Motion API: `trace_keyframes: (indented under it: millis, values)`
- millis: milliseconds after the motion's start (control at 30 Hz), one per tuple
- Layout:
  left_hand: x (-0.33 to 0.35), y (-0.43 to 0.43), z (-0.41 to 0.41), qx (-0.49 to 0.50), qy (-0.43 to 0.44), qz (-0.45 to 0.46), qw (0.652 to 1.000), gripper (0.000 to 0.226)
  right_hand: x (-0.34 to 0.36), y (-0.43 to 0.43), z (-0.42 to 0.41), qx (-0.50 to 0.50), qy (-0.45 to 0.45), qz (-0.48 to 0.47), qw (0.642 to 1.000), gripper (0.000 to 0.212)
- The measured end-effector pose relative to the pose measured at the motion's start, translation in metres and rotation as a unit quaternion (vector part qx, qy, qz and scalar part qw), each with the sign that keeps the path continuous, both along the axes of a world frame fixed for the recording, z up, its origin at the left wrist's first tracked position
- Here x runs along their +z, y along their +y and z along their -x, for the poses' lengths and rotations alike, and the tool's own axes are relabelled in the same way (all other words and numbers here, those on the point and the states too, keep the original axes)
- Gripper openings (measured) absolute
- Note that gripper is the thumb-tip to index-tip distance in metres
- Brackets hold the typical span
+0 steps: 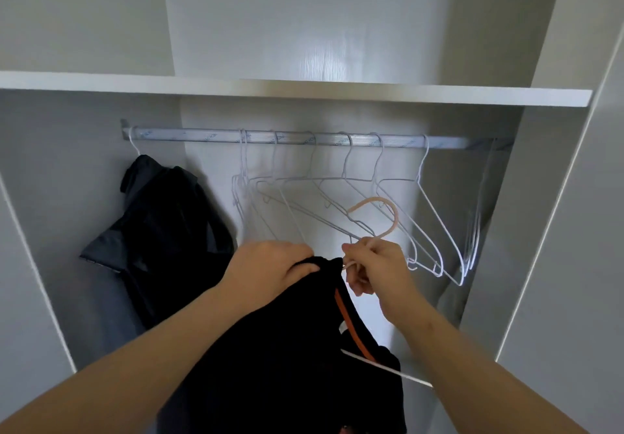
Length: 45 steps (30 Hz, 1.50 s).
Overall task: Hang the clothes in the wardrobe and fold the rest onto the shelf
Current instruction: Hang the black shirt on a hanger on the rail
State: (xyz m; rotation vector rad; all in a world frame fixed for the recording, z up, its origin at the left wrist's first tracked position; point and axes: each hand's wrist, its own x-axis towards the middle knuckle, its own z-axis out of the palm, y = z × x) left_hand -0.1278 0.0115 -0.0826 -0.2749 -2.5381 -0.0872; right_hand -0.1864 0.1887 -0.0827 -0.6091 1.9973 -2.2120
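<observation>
I am at an open white wardrobe. My left hand grips the top of a black garment that has an orange stripe. My right hand pinches the neck of a pink hanger whose hook points up, below the metal rail. The hanger's pale lower bar sticks out of the garment at the right. A dark garment hangs on a hanger at the rail's left end.
Several bare white wire hangers hang along the middle and right of the rail. A white shelf runs above the rail. Wardrobe side walls stand at left and right.
</observation>
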Motion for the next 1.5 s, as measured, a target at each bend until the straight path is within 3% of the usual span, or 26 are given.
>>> trace_keyframes:
  millis: [133, 233, 267, 367, 433, 500, 567, 600, 633, 700, 800, 867, 1000, 1167, 1233, 1333, 1400, 1500]
  values:
    - [0.004, 0.008, 0.005, 0.025, 0.066, -0.099, 0.993, 0.024, 0.001, 0.002, -0.002, -0.156, 0.169, -0.016, 0.973, 0.019]
    - [0.014, 0.011, 0.008, 0.063, 0.088, -0.146, 0.983, 0.025, -0.006, 0.006, -0.008, -0.297, 0.315, -0.062, 0.899, 0.023]
    - [0.018, 0.011, 0.010, 0.075, 0.100, -0.159, 0.979, 0.026, -0.010, 0.006, -0.009, -0.282, 0.338, -0.075, 0.895, 0.019]
    - [0.035, 0.010, 0.010, 0.082, 0.141, -0.191, 0.968, 0.027, -0.020, -0.005, -0.015, -0.131, 0.295, -0.165, 0.932, 0.011]
    - [0.045, 0.009, 0.009, 0.064, 0.163, -0.205, 0.963, 0.025, -0.027, -0.012, -0.014, -0.101, 0.313, -0.242, 0.913, 0.021]
    - [0.054, 0.007, 0.006, 0.056, 0.178, -0.214, 0.959, 0.024, -0.031, -0.015, -0.011, -0.057, 0.321, -0.233, 0.916, 0.035]
    - [0.061, 0.000, 0.003, 0.059, 0.192, -0.225, 0.954, 0.024, -0.032, -0.009, -0.009, 0.074, 0.226, -0.185, 0.953, 0.025]
    - [0.065, -0.005, 0.001, 0.063, 0.202, -0.227, 0.951, 0.025, -0.033, -0.005, -0.007, 0.131, 0.185, -0.196, 0.954, 0.020]
    - [0.068, -0.011, -0.002, 0.066, 0.214, -0.227, 0.948, 0.024, -0.035, -0.001, -0.006, 0.154, 0.176, -0.236, 0.943, 0.017]
    - [0.074, -0.023, -0.007, 0.069, 0.231, -0.221, 0.945, 0.023, -0.043, 0.009, 0.005, 0.101, 0.253, -0.355, 0.894, 0.025]
    - [0.078, -0.040, -0.016, 0.074, 0.243, -0.194, 0.948, 0.021, -0.042, 0.023, 0.017, -0.024, 0.413, -0.495, 0.764, 0.036]
    - [0.078, -0.052, -0.024, 0.079, 0.253, -0.170, 0.949, 0.020, -0.037, 0.033, 0.024, -0.063, 0.430, -0.516, 0.738, 0.032]
    - [0.073, -0.074, -0.036, 0.082, 0.251, -0.104, 0.959, 0.030, -0.025, 0.045, 0.036, -0.064, 0.423, -0.478, 0.767, 0.026]
    - [0.069, -0.098, -0.042, 0.120, 0.254, -0.117, 0.953, 0.020, -0.017, 0.042, 0.039, -0.070, 0.384, -0.363, 0.846, 0.019]
    - [0.067, -0.102, -0.047, 0.118, 0.266, -0.069, 0.954, 0.028, -0.014, 0.041, 0.040, -0.094, 0.358, -0.318, 0.873, 0.011]
    - [0.063, -0.104, -0.051, 0.093, 0.297, 0.025, 0.950, 0.045, -0.011, 0.038, 0.041, -0.129, 0.268, -0.194, 0.935, 0.024]
    - [0.059, -0.105, -0.052, 0.075, 0.303, 0.036, 0.949, 0.059, -0.008, 0.035, 0.040, -0.147, 0.255, -0.166, 0.941, 0.013]
    - [0.056, -0.108, -0.053, 0.064, 0.292, 0.043, 0.953, 0.065, -0.005, 0.031, 0.041, -0.192, 0.305, -0.249, 0.899, 0.015]
